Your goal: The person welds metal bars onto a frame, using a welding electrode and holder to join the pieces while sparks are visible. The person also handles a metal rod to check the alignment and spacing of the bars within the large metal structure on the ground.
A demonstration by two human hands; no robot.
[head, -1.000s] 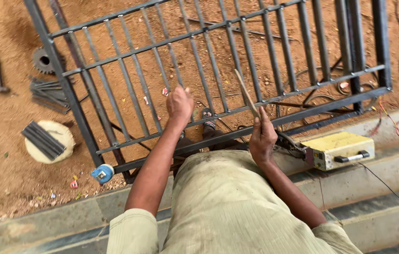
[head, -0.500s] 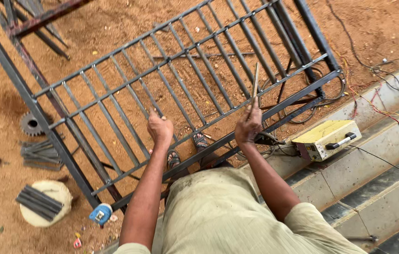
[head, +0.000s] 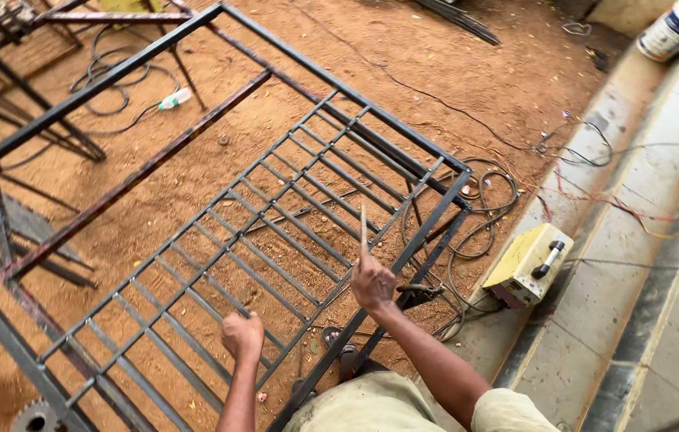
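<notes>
One head-worn camera looks steeply down, close above the hands [head: 307, 308].

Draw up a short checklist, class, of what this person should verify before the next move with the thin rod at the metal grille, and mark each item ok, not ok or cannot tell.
1. Right hand grips the thin rod, rod pointing up: ok.
2. Left hand is closed on a bar of the metal grille: ok.
3. Hands protected: both bare, not ok.
4. Footing clear of trip hazards: coiled cables lie on the soil beside the grille, not ok.
5. Yellow box machine sits steady on the concrete step: ok.
6. Machine switched on or off: cannot tell.
</notes>
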